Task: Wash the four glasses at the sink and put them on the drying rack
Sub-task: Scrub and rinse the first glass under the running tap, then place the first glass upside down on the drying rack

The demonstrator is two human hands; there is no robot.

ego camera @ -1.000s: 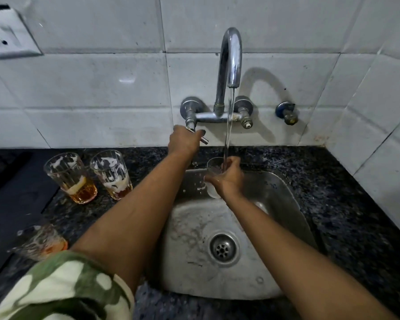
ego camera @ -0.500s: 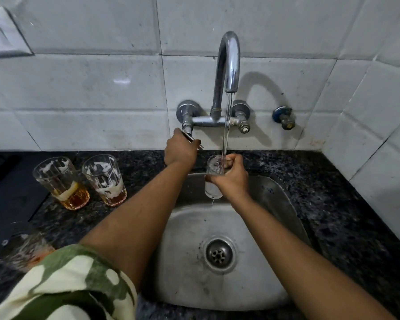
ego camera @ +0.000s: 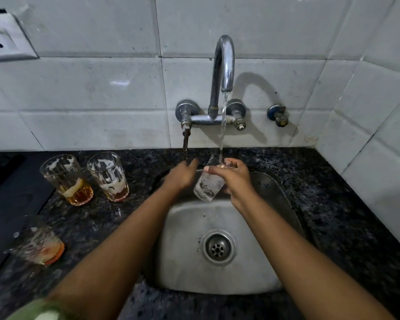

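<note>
Water runs from the spout (ego camera: 225,65) straight into the tumbler (ego camera: 208,184), tilted over the sink (ego camera: 219,280) in the right hand (ego camera: 237,180), its grip clenched round the glass. Left hand (ego camera: 181,175) sits beside it, fingers loose, holding nothing. Best to bring that hand in, rub the inside and turn the rim under the stream. Three dirty glasses (ego camera: 67,179) wait on the worktop (ego camera: 333,215).

The scene is dim, lit from the upper left front: the tap (ego camera: 222,72) throws a soft shadow rightward on the pale tiles (ego camera: 90,88), which carry a faint glare spot. The dark worktop (ego camera: 333,204) swallows detail. Wide-angle bending curves tile lines at the edges, and the nearest glass (ego camera: 36,244) is smeared with blur.
</note>
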